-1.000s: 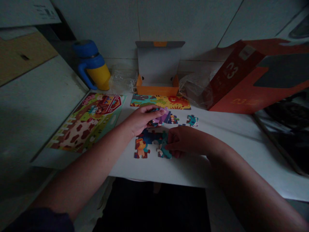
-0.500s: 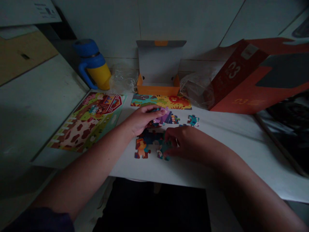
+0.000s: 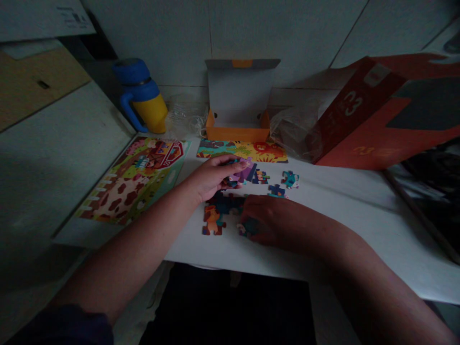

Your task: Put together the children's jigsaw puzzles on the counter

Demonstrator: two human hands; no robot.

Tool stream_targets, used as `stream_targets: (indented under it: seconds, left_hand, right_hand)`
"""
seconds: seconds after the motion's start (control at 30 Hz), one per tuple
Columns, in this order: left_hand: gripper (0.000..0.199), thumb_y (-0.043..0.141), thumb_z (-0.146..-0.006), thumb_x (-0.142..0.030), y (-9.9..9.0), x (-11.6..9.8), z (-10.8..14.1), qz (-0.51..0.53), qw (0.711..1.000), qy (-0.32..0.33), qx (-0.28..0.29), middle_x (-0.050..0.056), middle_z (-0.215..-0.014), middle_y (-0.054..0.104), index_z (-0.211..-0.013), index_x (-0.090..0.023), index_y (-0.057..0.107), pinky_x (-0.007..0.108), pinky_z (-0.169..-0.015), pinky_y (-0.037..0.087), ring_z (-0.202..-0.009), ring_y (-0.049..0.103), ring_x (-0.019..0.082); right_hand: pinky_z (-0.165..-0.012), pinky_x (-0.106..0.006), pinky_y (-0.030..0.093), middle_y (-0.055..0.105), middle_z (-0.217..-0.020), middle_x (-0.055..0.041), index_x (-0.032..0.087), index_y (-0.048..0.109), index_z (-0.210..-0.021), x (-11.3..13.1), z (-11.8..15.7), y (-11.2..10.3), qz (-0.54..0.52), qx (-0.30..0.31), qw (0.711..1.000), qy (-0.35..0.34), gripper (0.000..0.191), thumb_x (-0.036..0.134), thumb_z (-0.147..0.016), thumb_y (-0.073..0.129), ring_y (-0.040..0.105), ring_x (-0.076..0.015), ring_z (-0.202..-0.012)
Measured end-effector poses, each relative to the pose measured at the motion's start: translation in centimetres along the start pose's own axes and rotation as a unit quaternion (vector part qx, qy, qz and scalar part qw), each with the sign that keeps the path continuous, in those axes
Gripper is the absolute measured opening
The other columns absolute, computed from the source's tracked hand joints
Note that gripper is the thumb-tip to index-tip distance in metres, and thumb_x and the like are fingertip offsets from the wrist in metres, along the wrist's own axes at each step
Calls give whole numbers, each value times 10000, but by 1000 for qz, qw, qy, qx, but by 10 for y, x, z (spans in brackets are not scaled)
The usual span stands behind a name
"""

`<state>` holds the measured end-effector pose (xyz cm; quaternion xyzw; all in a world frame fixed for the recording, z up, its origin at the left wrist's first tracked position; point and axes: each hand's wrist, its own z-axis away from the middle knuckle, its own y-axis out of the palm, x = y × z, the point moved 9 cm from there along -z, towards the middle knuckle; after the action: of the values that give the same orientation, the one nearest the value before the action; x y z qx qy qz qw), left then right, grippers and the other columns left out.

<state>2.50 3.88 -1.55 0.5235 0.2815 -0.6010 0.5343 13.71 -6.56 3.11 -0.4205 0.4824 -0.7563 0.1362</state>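
My left hand [image 3: 221, 177] is closed around several jigsaw puzzle pieces [image 3: 246, 168], with a purple one showing by the thumb. Below it on the white tabletop lies a partly joined puzzle [image 3: 223, 202] in dark blue, with an orange dog piece [image 3: 212, 221] at its lower left. My right hand [image 3: 268, 218] is bent over a teal puzzle piece [image 3: 247, 227] at the lower right of that group, its fingertips on the piece and partly covering it. Loose pieces lie beyond: a blue piece [image 3: 276, 190], a teal piece [image 3: 290, 179] and a multicoloured piece [image 3: 261, 177].
A farm picture sheet [image 3: 125, 184] lies at left, and a jungle picture strip [image 3: 247, 151] behind the hands. At the back stand a blue-and-yellow mug [image 3: 147, 108], an open orange box [image 3: 237, 133] and clear plastic wrapping [image 3: 294, 132]. A large orange box [image 3: 373, 129] stands at right.
My right hand has shifted slightly down and its fingers have closed in on the teal piece. The blue loose piece behind it now shows more. My left hand stays put.
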Motion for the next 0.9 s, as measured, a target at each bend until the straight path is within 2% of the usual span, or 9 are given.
stream_targets:
  seconds: [0.17,0.37,0.53,0.7,0.9]
  left_hand:
    - [452,931,-709,-442,0,-1,0,-2,1000,3,4,61,-1116,760,-1105,-275,791,253,-636,548,-786,658,133]
    - [445,936,-699,-442,1,-1,0,7,1000,8,6,64,-1151,760,-1088,-278,797,279,-666,582,-811,670,146]
    - [440,935,-703,-431,1,-2,1,9,1000,7,8,70,-1168,756,-1089,-272,797,283,-667,586,-803,666,142]
    - [434,941,-697,-414,2,-3,2,13,1000,3,4,66,-1140,762,-1077,-262,797,277,-665,577,-798,666,139]
    - [451,952,-680,-421,2,-3,2,14,1000,1,2,52,-1132,765,-1074,-269,791,285,-670,584,-800,670,142]
  right_hand:
    - [-1012,-397,527,708,-1215,-100,205,748,-1137,-1,2,-3,-6,12,1000,13,313,155,-829,760,689,-263,-1087]
    - [-955,-387,535,717,-1216,-109,191,718,-1189,-14,3,-1,2,40,996,78,374,233,-834,825,699,-269,-1043]
    - [-949,-399,536,711,-1215,-125,182,699,-1231,-18,1,1,-2,26,996,83,430,298,-840,836,695,-286,-1057]
    - [-1008,-417,528,700,-1264,-139,166,713,-1261,-14,1,0,11,36,996,84,462,258,-828,844,692,-303,-1108]
    - [-1004,-418,537,721,-1263,-138,176,728,-1284,-15,1,-2,4,41,994,98,507,253,-802,866,703,-315,-1124]
